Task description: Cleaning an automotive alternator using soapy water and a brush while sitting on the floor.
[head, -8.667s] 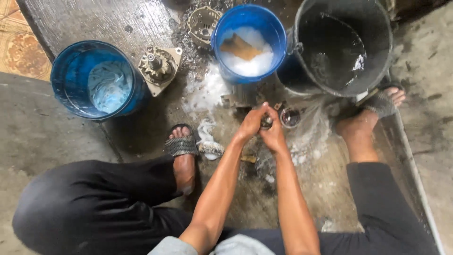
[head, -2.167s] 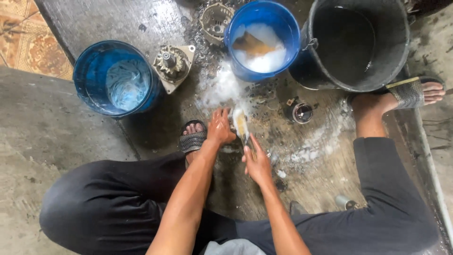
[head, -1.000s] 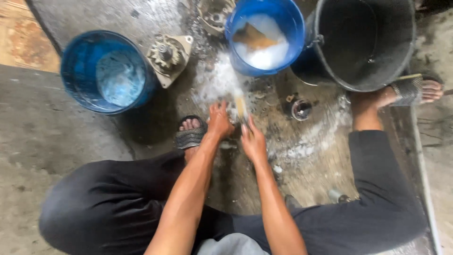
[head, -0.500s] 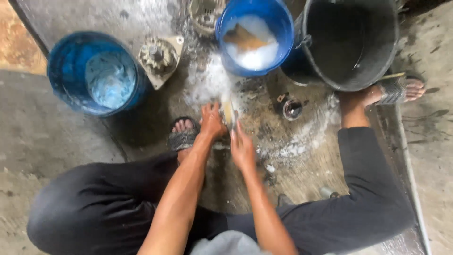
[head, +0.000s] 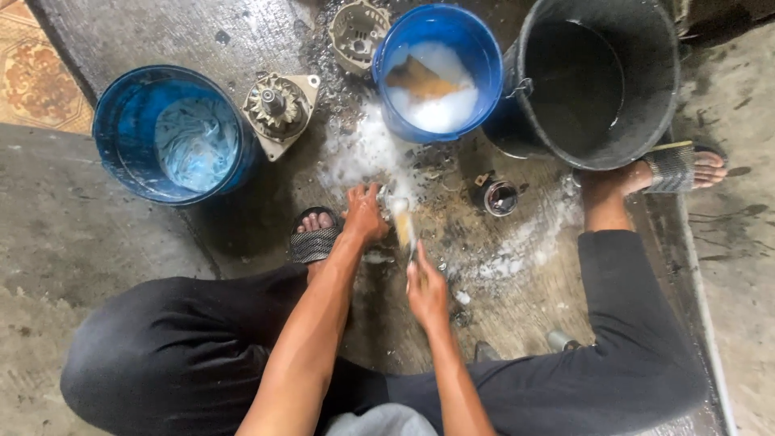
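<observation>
down on the wet concrete floor (head: 145, 242), the person squats with both arms reaching forward between the knees. the left hand (head: 365, 214) is closed on a small soapy part (head: 381, 194) that rests on the ground, just below a patch of white foam (head: 363, 149); what the part is cannot be told. the right hand (head: 426, 287) is wrapped around the handle of a brush (head: 404, 230), whose pale head points up toward the left hand and lies just beside the part. ahead stands a blue bucket of suds (head: 440, 73) with a brown rag floating in it, a large black bucket (head: 597, 81) touching its right side, and a second blue bucket (head: 173, 133) well to the left. a metal motor housing (head: 278, 109) sits between the two blue buckets. a small round metal piece (head: 500, 198) lies near the right foot's sandal (head: 674, 165).
</observation>
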